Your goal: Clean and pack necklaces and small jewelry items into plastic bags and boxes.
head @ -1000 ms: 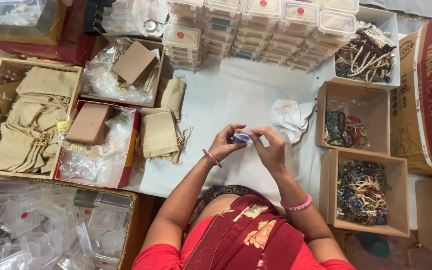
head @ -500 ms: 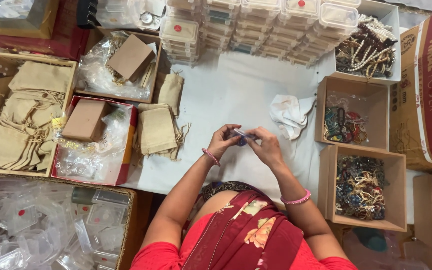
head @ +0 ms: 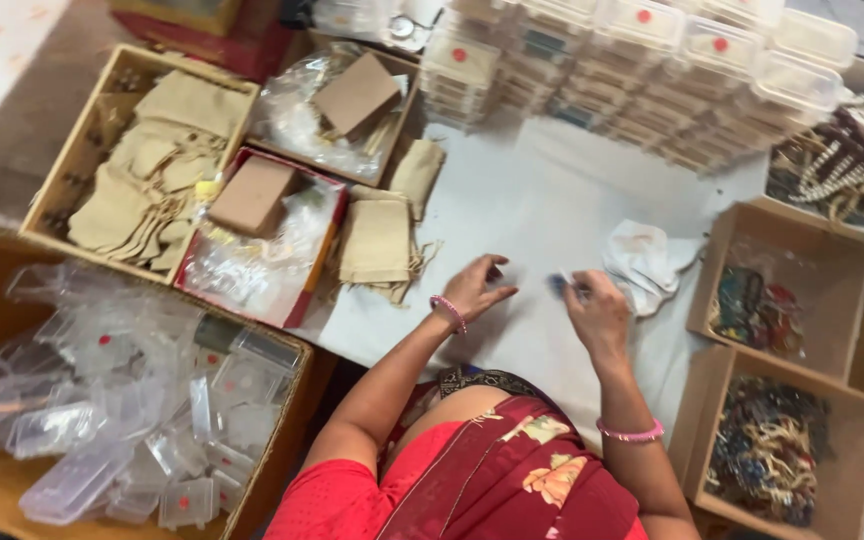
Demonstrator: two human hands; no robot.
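**A:** Walk me across it from the left.

**B:** At nine o'clock I have a brown cardboard carton of empty clear plastic snap boxes (head: 122, 400). Above it, at ten o'clock, sits a shallow wooden tray of beige drawstring cloth pouches (head: 142, 160). Just right of that tray is a red-edged box holding clear bags and a small brown cardboard lid (head: 252, 195), and a loose stack of beige pouches (head: 377, 240) lies on the white table cloth (head: 522, 190).

**A:** And the hands?

**B:** The left hand (head: 474, 290) is low over the cloth near centre, fingers loosely curled; I cannot tell whether it holds anything. The right hand (head: 597, 310) is apart from it, toward three o'clock, pinching a small blue item (head: 558, 285) at its fingertips. That item is just beside a crumpled white cloth rag (head: 642, 262).

**A:** Further right?

**B:** Rows of stacked filled clear lidded boxes with red dot stickers (head: 652, 60) run across twelve to two o'clock. At three to four o'clock there are open brown cardboard boxes of mixed coloured bead jewellery (head: 767, 450).

**A:** How far along is it?

**B:** I judge it mid-way: many boxes are stacked full, yet the carton of empties and the jewellery boxes are far from used up.
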